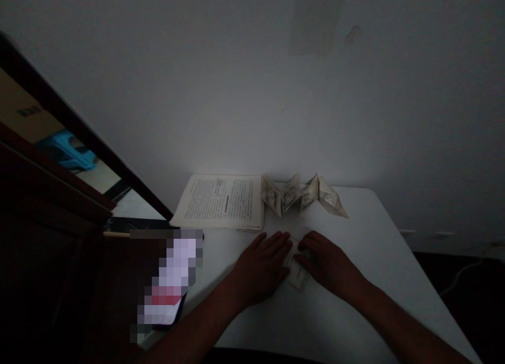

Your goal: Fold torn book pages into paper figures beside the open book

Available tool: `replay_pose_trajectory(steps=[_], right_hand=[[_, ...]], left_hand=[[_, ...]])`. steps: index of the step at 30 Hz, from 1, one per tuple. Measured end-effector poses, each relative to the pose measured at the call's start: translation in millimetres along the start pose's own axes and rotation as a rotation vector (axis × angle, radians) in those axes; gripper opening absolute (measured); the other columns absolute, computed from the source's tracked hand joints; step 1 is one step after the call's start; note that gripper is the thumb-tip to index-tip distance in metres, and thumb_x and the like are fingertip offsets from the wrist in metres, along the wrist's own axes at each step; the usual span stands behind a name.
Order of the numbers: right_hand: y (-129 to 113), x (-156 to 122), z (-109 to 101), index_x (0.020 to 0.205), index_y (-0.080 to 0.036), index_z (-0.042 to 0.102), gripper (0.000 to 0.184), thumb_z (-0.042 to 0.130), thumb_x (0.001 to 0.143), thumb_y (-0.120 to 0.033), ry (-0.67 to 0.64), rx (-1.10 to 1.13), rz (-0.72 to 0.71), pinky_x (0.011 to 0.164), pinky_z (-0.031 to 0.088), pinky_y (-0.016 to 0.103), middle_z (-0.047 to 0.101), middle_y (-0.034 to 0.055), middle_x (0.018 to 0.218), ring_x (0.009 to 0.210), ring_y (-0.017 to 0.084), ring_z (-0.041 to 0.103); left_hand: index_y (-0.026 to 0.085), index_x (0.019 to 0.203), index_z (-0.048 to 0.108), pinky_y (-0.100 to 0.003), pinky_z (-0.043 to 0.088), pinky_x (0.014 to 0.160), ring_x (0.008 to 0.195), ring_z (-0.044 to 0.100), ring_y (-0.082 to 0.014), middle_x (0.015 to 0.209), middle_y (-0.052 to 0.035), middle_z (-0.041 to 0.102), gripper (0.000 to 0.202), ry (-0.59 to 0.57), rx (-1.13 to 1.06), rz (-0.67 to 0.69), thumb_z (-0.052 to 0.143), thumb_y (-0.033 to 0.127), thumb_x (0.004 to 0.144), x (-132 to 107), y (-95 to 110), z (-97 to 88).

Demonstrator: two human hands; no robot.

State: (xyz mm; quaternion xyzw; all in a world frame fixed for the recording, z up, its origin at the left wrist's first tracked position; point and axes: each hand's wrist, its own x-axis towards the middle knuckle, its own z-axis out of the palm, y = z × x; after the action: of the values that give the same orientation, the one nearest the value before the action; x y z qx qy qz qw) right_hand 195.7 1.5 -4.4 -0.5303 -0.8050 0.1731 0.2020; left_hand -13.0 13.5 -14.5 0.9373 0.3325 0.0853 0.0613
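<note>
A small piece of folded printed paper [295,280] lies on the white table, partly covered by both hands. My left hand [262,266] rests flat on its left side, fingers stretched out. From the right, my right hand [327,261] curls its fingers and thumb at the paper's right part; its fingertips are dark and hard to make out. Just beyond the hands stand several folded paper boats [291,194] in a row, made from printed pages. Beside them lies a stack of printed pages [219,202].
A phone [173,280] with a lit, blurred screen lies at the table's left edge. A dark-framed mirror [82,119] leans at the left, with a blue object showing in it. The wall [252,90] rises behind the white table [355,322]. A pale cable [461,272] hangs at right.
</note>
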Motion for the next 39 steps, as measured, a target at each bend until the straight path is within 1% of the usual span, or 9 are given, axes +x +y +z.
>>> replay_pose_trajectory(steps=[7, 13, 17, 22, 24, 30, 34, 37, 39], right_hand=[[-5, -3, -2, 0.092, -0.019, 0.057, 0.013, 0.057, 0.081, -0.026, 0.000, 0.005, 0.007, 0.084, 0.046, 0.035, 0.055, 0.0063, 0.092, 0.089, 0.021, 0.056], [-6, -13, -5, 0.105, -0.019, 0.056, 0.035, 0.065, 0.072, -0.029, -0.004, 0.026, -0.002, 0.092, 0.043, 0.039, 0.054, 0.0095, 0.108, 0.103, 0.024, 0.052], [-4, -21, -4, 0.112, -0.019, 0.054, 0.050, 0.069, 0.067, -0.034, -0.006, -0.019, -0.003, 0.097, 0.038, 0.043, 0.052, 0.0108, 0.115, 0.109, 0.028, 0.048], [-5, -27, -2, 0.116, -0.018, 0.053, 0.058, 0.072, 0.063, -0.035, 0.008, -0.052, 0.009, 0.097, 0.037, 0.043, 0.050, 0.0110, 0.120, 0.111, 0.028, 0.046], [-7, -28, -2, 0.117, -0.018, 0.053, 0.061, 0.073, 0.062, -0.034, 0.011, -0.054, 0.009, 0.097, 0.037, 0.043, 0.050, 0.0112, 0.119, 0.110, 0.028, 0.045], [-6, -27, -3, 0.116, -0.017, 0.053, 0.062, 0.074, 0.060, -0.036, -0.002, -0.041, 0.030, 0.097, 0.036, 0.043, 0.050, 0.0115, 0.118, 0.109, 0.028, 0.046], [-3, -23, -1, 0.116, -0.018, 0.053, 0.065, 0.075, 0.057, -0.038, -0.017, -0.017, 0.048, 0.097, 0.036, 0.043, 0.050, 0.0107, 0.119, 0.110, 0.028, 0.045], [-4, -22, -1, 0.115, -0.020, 0.053, 0.066, 0.077, 0.056, -0.037, -0.030, 0.000, 0.073, 0.096, 0.037, 0.043, 0.050, 0.0099, 0.119, 0.110, 0.029, 0.046], [-5, -21, -2, 0.116, -0.022, 0.053, 0.067, 0.077, 0.055, -0.037, -0.046, 0.012, 0.093, 0.095, 0.037, 0.044, 0.051, 0.0093, 0.118, 0.110, 0.029, 0.046]], left_hand=[[0.020, 0.141, 0.024, -0.042, 0.018, 0.111, 0.136, 0.021, -0.0195, 0.148, -0.0060, 0.025, 0.061, 0.000, -0.068, -0.002, 0.040, 0.047, 0.088, -1, 0, -1.8], [0.020, 0.140, 0.026, -0.044, 0.016, 0.111, 0.136, 0.022, -0.0218, 0.149, -0.0072, 0.024, 0.069, -0.025, -0.109, -0.024, 0.045, 0.054, 0.083, -1, 2, -6.2], [0.019, 0.140, 0.026, -0.045, 0.016, 0.111, 0.136, 0.021, -0.0224, 0.149, -0.0073, 0.023, 0.075, -0.025, -0.130, -0.032, 0.046, 0.059, 0.080, 0, 2, -6.7], [0.019, 0.141, 0.026, -0.046, 0.015, 0.111, 0.136, 0.022, -0.0247, 0.149, -0.0095, 0.022, 0.089, -0.048, -0.142, -0.020, 0.049, 0.070, 0.071, 0, 0, -6.7], [0.019, 0.141, 0.024, -0.046, 0.014, 0.111, 0.136, 0.021, -0.0249, 0.149, -0.0096, 0.022, 0.092, -0.046, -0.143, -0.021, 0.049, 0.072, 0.070, 0, 1, -6.3], [0.018, 0.143, 0.020, -0.045, 0.010, 0.112, 0.137, 0.018, -0.0244, 0.149, -0.0102, 0.020, 0.089, -0.028, -0.116, -0.013, 0.042, 0.072, 0.074, -3, 3, -4.4], [0.016, 0.142, 0.020, -0.044, 0.008, 0.113, 0.138, 0.015, -0.0251, 0.150, -0.0110, 0.018, 0.088, -0.017, -0.091, -0.003, 0.042, 0.070, 0.076, -4, 5, -3.1], [0.015, 0.143, 0.018, -0.045, 0.008, 0.113, 0.138, 0.012, -0.0253, 0.150, -0.0109, 0.016, 0.086, -0.018, -0.089, -0.009, 0.044, 0.065, 0.078, -5, 11, -1.6], [0.016, 0.143, 0.016, -0.044, 0.010, 0.113, 0.138, 0.011, -0.0255, 0.151, -0.0103, 0.015, 0.085, -0.034, -0.106, 0.003, 0.045, 0.063, 0.079, -6, 18, -0.8]])
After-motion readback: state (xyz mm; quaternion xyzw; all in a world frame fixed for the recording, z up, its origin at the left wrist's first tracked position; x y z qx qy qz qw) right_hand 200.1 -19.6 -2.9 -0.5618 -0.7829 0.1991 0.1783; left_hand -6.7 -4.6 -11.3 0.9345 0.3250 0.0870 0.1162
